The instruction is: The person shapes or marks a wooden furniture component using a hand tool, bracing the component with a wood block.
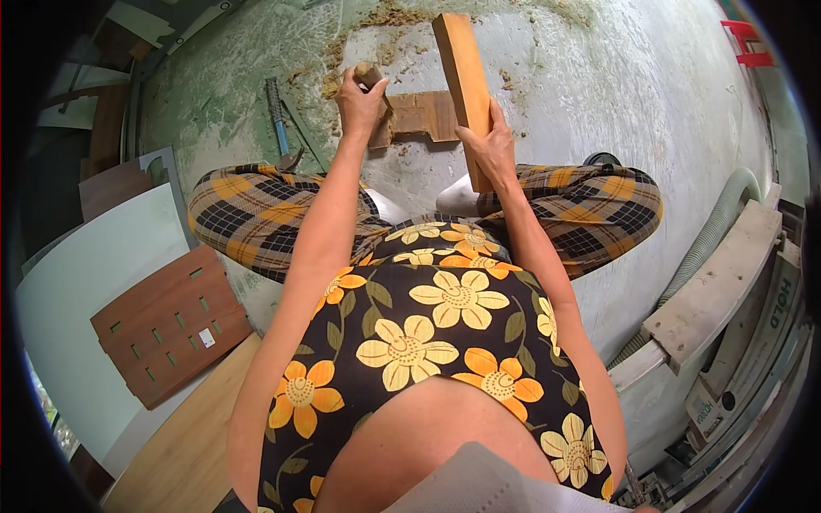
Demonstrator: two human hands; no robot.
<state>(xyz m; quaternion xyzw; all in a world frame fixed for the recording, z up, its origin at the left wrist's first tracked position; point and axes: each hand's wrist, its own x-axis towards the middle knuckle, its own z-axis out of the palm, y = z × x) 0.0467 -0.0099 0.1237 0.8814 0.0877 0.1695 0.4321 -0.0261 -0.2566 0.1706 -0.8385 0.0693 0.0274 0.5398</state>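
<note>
My left hand (pixel 359 103) is curled closed around a short wooden piece (pixel 368 75), perhaps a tool handle, over the left end of the notched brown board (pixel 424 111) on the floor (pixel 581 77). My right hand (pixel 490 147) grips the long wooden block (pixel 463 81) nearer its near end, right of the board. The hammer (pixel 279 120) lies farther left.

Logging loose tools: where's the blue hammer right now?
Head view, left side: the hammer lies on the floor, left of the left hand, beside a thin dark strip, its head by the plaid trousers.
</note>
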